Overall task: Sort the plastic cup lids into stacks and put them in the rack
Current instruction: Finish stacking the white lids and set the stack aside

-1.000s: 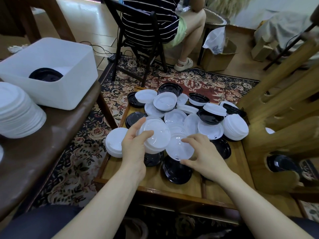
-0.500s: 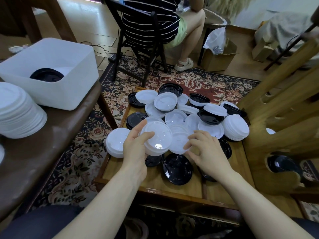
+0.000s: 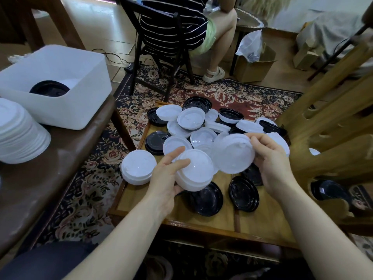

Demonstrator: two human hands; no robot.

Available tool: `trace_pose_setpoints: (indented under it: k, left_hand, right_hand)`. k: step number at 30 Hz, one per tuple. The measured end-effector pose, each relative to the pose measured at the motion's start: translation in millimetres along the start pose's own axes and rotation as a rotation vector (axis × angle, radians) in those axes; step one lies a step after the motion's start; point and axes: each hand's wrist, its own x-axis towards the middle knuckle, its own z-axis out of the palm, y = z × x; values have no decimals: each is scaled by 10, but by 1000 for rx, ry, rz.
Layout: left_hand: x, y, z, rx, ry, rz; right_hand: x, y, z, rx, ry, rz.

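My left hand [image 3: 167, 178] cups a short stack of white lids [image 3: 194, 170] from below and beside, thumb lying across its rim, held just above the low wooden desk [image 3: 218, 217]. My right hand [image 3: 272, 160] pinches a single white lid [image 3: 232, 153] by its edge, tilted toward the stack and overlapping it on the right — I'd say I'm mid-way through gathering the white ones into one pile. The next move calls for levelling that loose lid and seating it squarely on top, so it nests instead of sliding off. Plenty remain: white and black lids [image 3: 207, 197] lie mixed across the desk, with another white stack [image 3: 138, 166] at its left edge. The wooden rack [image 3: 331, 126] stands to my right, a few lids already showing in its openings.
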Motion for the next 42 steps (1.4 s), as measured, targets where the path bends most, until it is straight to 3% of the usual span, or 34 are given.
trace_pose_setpoints:
  k: [7, 12, 24, 28, 33, 42]
  left_hand:
    - [-54, -129, 40, 163, -190, -69]
    - [-61, -177, 36, 132, -232, -95]
    - [-30, -180, 27, 50, -201, -48]
    - [-24, -157, 29, 5, -153, -15]
    - [-18, -109, 25, -30, -91, 16]
    - [-20, -71, 30, -23, -102, -54]
  right_hand:
    - [-46, 108, 128, -168, -146, 177]
    - [-96, 207, 265, -443, -95, 53]
    - [-163, 308, 262, -598, -1, -61]
    - [-234, 203, 281, -503, -122, -74]
    - [-257, 210, 257, -694, -332, -91]
    - [-199, 158, 132, -553, -492, -235]
